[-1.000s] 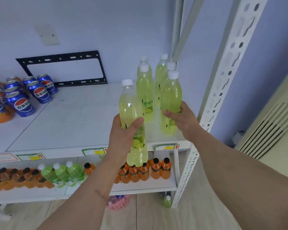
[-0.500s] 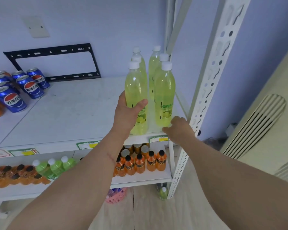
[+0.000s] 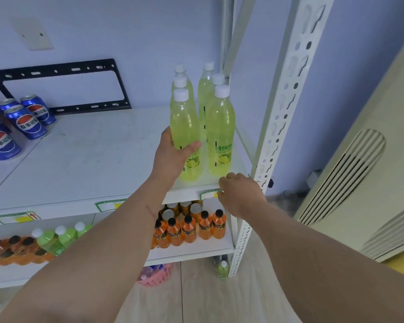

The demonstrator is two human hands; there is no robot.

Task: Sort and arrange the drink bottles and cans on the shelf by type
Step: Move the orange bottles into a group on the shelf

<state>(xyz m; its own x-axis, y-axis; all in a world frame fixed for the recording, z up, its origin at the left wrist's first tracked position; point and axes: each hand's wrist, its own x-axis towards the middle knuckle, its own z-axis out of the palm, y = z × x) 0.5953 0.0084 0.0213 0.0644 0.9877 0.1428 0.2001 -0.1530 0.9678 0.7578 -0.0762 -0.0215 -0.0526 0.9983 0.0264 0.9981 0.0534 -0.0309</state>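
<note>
Head-camera view, looking down at a white metal shelf (image 3: 84, 159) against a pale blue wall.

Near the right end of the top board: six tall clear bottles of yellow-green lime drink, white caps, in two rows running from near to far. Left hand (image 3: 173, 157) wrapped around the middle of the near-left bottle (image 3: 186, 136), thumb across the front just above the lime label, fingers hidden behind; base apparently down on the board, bottle upright, just beside its right-hand neighbour (image 3: 220, 134). Right hand (image 3: 239, 194) loosely curled at the front edge of the shelf, by a green price tag (image 3: 209, 195); nothing visibly held, though the fingertips are out of sight.

Far left on the same board: blue cola cans (image 3: 26, 122), leaning. Lower shelf: small orange bottles with black caps (image 3: 189, 227) at right, green bottles (image 3: 54, 241) further left. Pink basket (image 3: 158, 275) on the floor below.

Handling, as a judgement: full to the neck, so fairly heavy for one hand; thin plastic wall likely to give a little under a squeeze; smooth sides possibly slippery. Tall and narrow, so easily toppled into its neighbours. Best held around the waist at or above the label, as now, not by the cap.
</note>
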